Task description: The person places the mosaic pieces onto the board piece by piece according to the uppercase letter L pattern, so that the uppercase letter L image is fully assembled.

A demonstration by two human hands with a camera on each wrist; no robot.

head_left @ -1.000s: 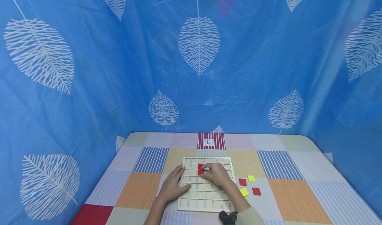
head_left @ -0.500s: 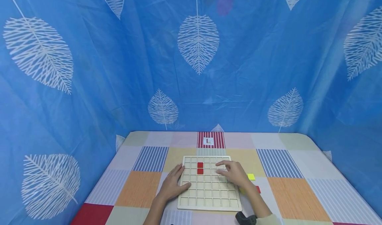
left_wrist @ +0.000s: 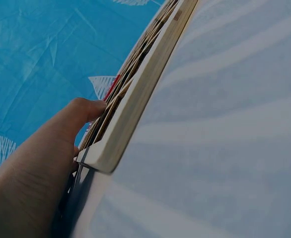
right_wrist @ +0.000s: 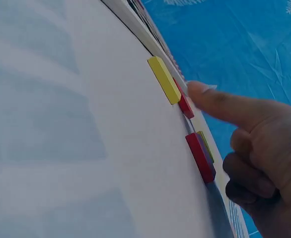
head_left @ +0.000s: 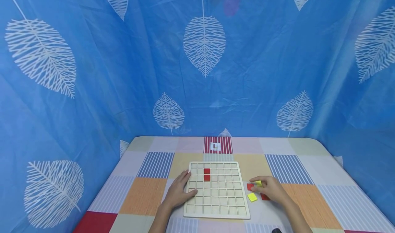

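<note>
A pale wooden grid board (head_left: 216, 193) lies on the table with two red square tiles (head_left: 207, 174) set one behind the other in its cells. My left hand (head_left: 179, 193) rests at its left edge, fingers fairly straight, thumb over the rim; the left wrist view shows this thumb (left_wrist: 88, 106) on the board. Right of the board, my right hand (head_left: 270, 188) reaches over loose tiles, thumb and index finger spread apart around a red tile (head_left: 250, 186). A yellow tile (head_left: 252, 197) lies in front of it. Another yellow tile (head_left: 259, 183) and another red tile (head_left: 264, 197) are partly hidden by the hand.
A small card with a printed grid (head_left: 215, 146) lies behind the board on a red-striped patch. The patchwork tablecloth (head_left: 145, 197) covers the table. Blue curtains (head_left: 247, 71) with white leaf prints stand around its back and sides.
My right hand has left the red tiles on the board and moved right to the loose tiles. My left hand stays at the board's left edge.
</note>
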